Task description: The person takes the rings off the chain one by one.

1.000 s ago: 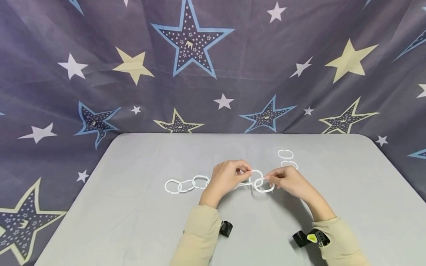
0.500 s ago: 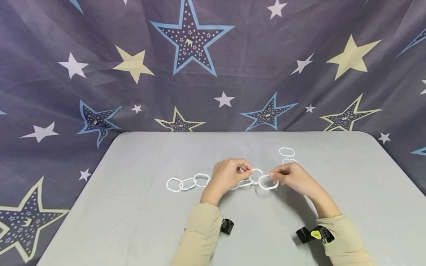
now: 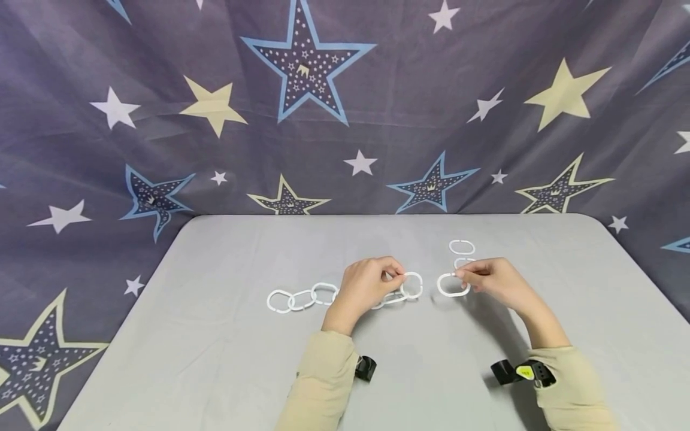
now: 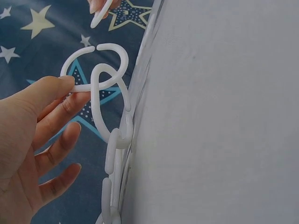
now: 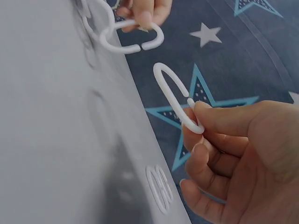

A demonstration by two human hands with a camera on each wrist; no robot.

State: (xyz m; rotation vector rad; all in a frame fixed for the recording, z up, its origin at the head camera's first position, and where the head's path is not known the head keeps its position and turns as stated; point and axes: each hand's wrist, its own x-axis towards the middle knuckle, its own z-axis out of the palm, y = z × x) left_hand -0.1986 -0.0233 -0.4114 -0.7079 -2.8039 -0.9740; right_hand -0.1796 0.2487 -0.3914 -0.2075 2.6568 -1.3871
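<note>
Thumb and index finger of my left hand [image 3: 368,288] pinch the end link [image 4: 124,60] of a white plastic chain. This link is an oval with a small gap in its side, hooked through the link below it. More of the chain [image 3: 280,291] runs left along the table, partly hidden behind the left hand. My right hand [image 3: 501,286] pinches a single white link [image 5: 170,97] by its side near the gap. That link is raised over the table, with a visible space between it and the chain's end. The right hand's other fingers are loosely bent.
Two loose white links lie behind the right hand, a far link [image 3: 462,240] and a nearer link [image 3: 456,263] partly covered by it. The grey table [image 3: 188,359] ends at a star-patterned curtain [image 3: 323,143]. A black camera [image 3: 365,369] is worn on the left wrist.
My right hand has moved right with its link, which overlapped the chain's end link in the head view and now stands apart from it. The left hand has stayed nearly in place.
</note>
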